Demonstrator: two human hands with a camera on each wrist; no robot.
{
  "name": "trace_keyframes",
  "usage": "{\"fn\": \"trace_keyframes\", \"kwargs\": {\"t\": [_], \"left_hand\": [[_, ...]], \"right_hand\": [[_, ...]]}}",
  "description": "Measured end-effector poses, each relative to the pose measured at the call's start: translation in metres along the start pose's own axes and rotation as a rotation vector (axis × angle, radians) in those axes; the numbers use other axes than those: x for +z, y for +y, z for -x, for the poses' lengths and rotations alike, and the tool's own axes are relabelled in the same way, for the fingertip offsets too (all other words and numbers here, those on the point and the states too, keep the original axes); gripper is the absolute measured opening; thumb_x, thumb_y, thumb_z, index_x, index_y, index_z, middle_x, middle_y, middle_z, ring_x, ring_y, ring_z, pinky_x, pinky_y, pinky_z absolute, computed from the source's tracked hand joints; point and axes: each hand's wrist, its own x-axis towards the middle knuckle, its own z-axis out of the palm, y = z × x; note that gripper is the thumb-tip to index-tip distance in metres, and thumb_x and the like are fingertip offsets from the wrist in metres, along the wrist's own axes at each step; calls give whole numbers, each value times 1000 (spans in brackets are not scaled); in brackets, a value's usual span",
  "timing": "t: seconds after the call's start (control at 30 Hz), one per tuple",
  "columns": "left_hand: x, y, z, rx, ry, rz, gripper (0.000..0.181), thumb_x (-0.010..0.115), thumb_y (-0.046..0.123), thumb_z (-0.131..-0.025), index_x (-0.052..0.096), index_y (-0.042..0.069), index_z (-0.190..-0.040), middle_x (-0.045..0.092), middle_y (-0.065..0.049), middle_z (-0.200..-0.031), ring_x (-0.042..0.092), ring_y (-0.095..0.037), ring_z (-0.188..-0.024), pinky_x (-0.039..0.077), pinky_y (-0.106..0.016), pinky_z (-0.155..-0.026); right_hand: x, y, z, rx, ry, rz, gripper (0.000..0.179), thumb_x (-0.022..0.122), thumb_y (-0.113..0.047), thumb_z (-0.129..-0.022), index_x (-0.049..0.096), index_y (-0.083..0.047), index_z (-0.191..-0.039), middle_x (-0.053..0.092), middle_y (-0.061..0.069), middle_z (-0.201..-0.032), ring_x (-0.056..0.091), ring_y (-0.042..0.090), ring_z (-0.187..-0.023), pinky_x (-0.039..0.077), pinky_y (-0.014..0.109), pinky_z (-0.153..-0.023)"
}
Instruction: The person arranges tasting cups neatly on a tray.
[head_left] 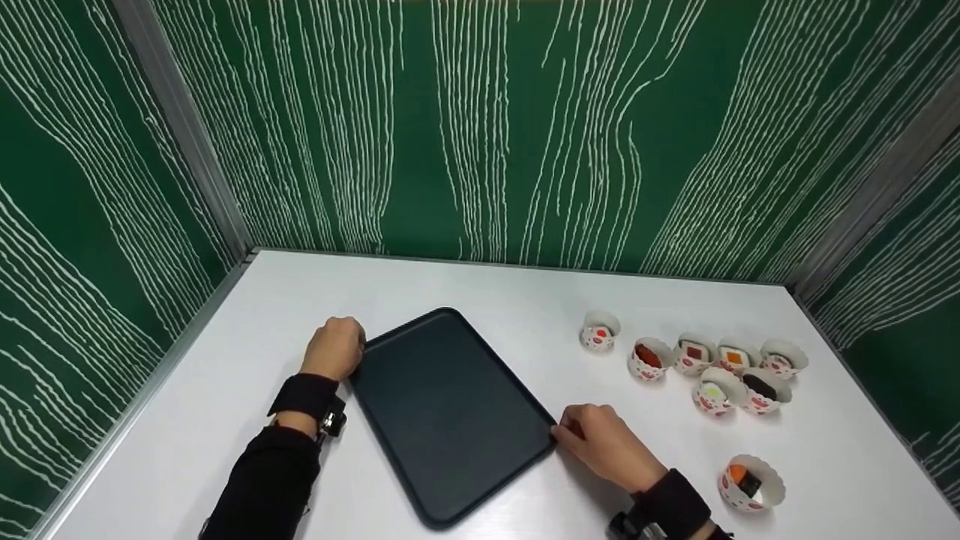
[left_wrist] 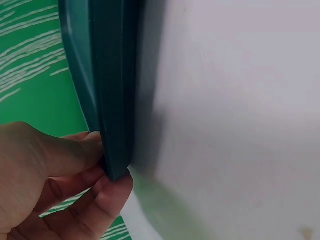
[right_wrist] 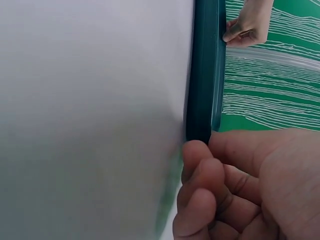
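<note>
A dark blue-green rectangular tray (head_left: 457,412) lies left of the middle of the table (head_left: 517,300), turned so that one corner points at the far edge. The left hand (head_left: 334,350) pinches its left corner, thumb on the rim and fingers beneath; the right hand (head_left: 604,444) pinches the right corner. Whether the tray's base fully touches the table is hard to tell.

Toward the table's right edge, six scalloped paper cups (head_left: 691,367) crowd together, holding small sushi-like pieces, among them a red one (head_left: 647,355) and a black-topped one (head_left: 760,386). A lone cup (head_left: 598,346) stands nearer the far edge, and another cup (head_left: 771,486), with an orange and black piece (head_left: 748,484), nearer the near edge. Their red prints are too small to read, and cup walls partly hide the contents.

Black straps (head_left: 304,396) circle both wrists. The table's near edge is cut off. Green panels (head_left: 555,135) with wavy white lines surround the table.
</note>
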Motion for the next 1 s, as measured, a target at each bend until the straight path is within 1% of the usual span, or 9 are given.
{"fn": "trace_keyframes", "kwargs": {"t": [0.1, 0.17, 0.33, 0.4, 0.53, 0.7, 0.83, 1.0], "left_hand": [[-1, 2, 2, 41, 23, -18, 18, 67, -14, -87, 77, -3, -76, 77, -22, -82, 74, -39, -73, 61, -52, -70], [-2, 3, 4, 60, 25, -25, 19, 68, -14, -86, 76, -2, -73, 76, -21, -79, 74, -38, -71, 61, -51, -68], [-4, 6, 7, 57, -12, -14, 16, 70, -13, -85, 77, -2, -76, 77, -20, -80, 74, -37, -72, 61, -50, -69], [-4, 6, 8, 57, -30, -13, 16, 69, -12, -86, 78, -2, -76, 77, -21, -81, 74, -37, -73, 62, -50, -70], [-4, 8, 11, 73, -45, -17, 16, 70, -12, -85, 77, -2, -75, 76, -19, -79, 74, -37, -73, 62, -49, -69], [-5, 10, 14, 113, -18, -31, 14, 73, -12, -84, 76, -2, -73, 75, -20, -77, 73, -38, -73, 62, -49, -69], [-5, 13, 18, 150, 2, -51, 16, 74, -13, -83, 74, -2, -70, 74, -20, -74, 73, -36, -68, 61, -47, -64], [-6, 16, 22, 143, -16, -57, 18, 75, -12, -83, 74, -1, -69, 74, -18, -72, 72, -33, -66, 60, -45, -63]], "right_hand": [[-3, 1, -1, -7, 6, 7, 27, 69, -14, -104, 67, -12, -77, 49, -10, -64, 44, 1, -59, 37, 21, -57], [-4, 2, -1, -7, 7, 12, 27, 69, -13, -104, 67, -13, -77, 49, -10, -64, 44, 1, -60, 36, 21, -58], [-9, 6, -2, 14, -3, 14, 27, 68, -13, -104, 66, -12, -78, 48, -9, -64, 44, 2, -59, 36, 21, -57], [-11, 8, -3, 24, -8, 13, 26, 68, -14, -104, 66, -12, -78, 50, -9, -64, 44, 3, -58, 36, 22, -56], [-15, 11, -5, 47, -14, 15, 24, 69, -14, -103, 67, -11, -79, 54, -7, -64, 47, 5, -58, 38, 23, -56], [-18, 16, -8, 66, 1, 30, 24, 70, -13, -103, 68, -11, -79, 56, -5, -65, 49, 7, -60, 40, 23, -57], [-21, 20, -10, 71, 9, 44, 23, 69, -12, -103, 68, -10, -80, 56, -4, -66, 49, 8, -59, 40, 23, -56], [-24, 22, -13, 77, 23, 72, 23, 70, -10, -102, 68, -10, -79, 57, -4, -65, 50, 9, -60, 40, 24, -56]]}}
